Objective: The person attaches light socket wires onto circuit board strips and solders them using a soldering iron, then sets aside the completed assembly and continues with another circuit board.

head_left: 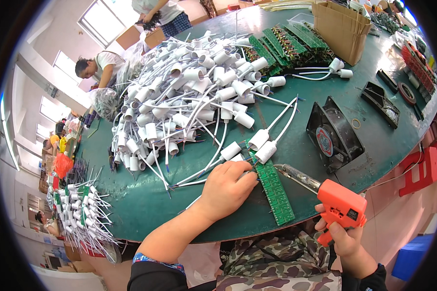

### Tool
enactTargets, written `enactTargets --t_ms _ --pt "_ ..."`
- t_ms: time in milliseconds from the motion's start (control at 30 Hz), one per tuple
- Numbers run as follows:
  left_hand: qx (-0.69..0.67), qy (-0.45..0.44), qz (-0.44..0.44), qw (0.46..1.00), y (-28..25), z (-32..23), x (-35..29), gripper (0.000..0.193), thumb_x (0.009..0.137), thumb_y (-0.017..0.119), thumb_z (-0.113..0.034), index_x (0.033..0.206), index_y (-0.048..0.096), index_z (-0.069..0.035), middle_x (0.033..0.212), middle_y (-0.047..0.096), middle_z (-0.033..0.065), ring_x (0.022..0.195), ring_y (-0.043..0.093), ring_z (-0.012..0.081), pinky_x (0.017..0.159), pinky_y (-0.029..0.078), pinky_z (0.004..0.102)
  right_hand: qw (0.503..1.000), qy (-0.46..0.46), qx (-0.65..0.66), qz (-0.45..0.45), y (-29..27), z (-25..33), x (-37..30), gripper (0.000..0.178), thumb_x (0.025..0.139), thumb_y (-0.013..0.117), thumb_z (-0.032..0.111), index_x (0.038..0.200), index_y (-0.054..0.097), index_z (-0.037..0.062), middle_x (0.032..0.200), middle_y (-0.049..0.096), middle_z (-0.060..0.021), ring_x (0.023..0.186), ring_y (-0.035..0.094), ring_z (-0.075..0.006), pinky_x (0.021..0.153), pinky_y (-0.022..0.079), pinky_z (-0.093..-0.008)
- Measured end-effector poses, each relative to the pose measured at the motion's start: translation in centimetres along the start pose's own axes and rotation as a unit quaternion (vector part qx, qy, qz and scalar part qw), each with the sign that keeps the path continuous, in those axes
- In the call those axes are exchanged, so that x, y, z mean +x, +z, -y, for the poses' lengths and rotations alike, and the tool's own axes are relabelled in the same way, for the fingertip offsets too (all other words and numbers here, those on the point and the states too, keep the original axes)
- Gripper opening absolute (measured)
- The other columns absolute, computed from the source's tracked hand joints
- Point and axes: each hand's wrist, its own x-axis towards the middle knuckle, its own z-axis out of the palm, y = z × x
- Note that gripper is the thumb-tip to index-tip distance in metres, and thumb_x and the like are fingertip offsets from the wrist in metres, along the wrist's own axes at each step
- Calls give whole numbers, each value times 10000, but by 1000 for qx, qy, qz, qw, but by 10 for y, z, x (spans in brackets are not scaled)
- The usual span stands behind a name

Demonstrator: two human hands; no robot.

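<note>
My right hand (347, 242) is wrapped round the grip of a red soldering gun (342, 203). The gun's metal tip reaches left to a long green circuit board (274, 191), close to its far end. My left hand (228, 186) is closed beside that end of the board, with the fingertips bent inward; what they pinch is hidden. White lamp sockets (266, 151) with white wires lie at the board's far end, and another lamp socket (230, 150) is just beyond my left fingers. Beyond them rises a large heap of white lamp sockets (194, 75) with wires.
A black fan (332, 136) stands right of the board on the green table (179, 218). Stacked circuit boards (286, 43) and a cardboard box (342, 31) sit at the back. A black tray (379, 104) lies far right. A red stool (422, 169) stands beyond the edge. A person (104, 65) bends at the far left.
</note>
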Motion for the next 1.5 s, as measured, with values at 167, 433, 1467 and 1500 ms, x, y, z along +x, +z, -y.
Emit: enactTargets --t_ms 167,433,1467,1500 --pt "-13 -1 -5 1000 1 2 0 199 733 789 -67 885 662 -58 990 646 80 847 640 294 708 513 408 1000 -6 9 2 1 -4 0 504 915 652 59 1378 502 -72 1216 679 -235 843 724 -184 759 600 -324" --pt "15 -8 -24 1000 6 -2 -1 162 734 766 -55 851 655 -54 966 647 71 812 628 281 700 494 409 1000 5 -5 14 4 -19 0 505 876 683 -8 1349 522 -83 1155 702 -204 784 688 -130 725 570 -289" --pt "17 1 -23 1000 7 -1 0 159 709 751 -46 824 642 -56 967 653 67 804 629 273 689 490 403 998 9 -55 40 5 -24 4 403 867 669 -49 1259 579 -67 912 674 -60 754 617 -92 687 519 -264" --pt "17 1 -23 1000 6 -2 0 160 709 752 -47 825 642 -57 965 652 67 803 628 273 688 490 403 996 -1 -78 52 3 -24 4 399 866 674 -42 1253 583 -64 923 680 -66 756 626 -97 691 525 -267"
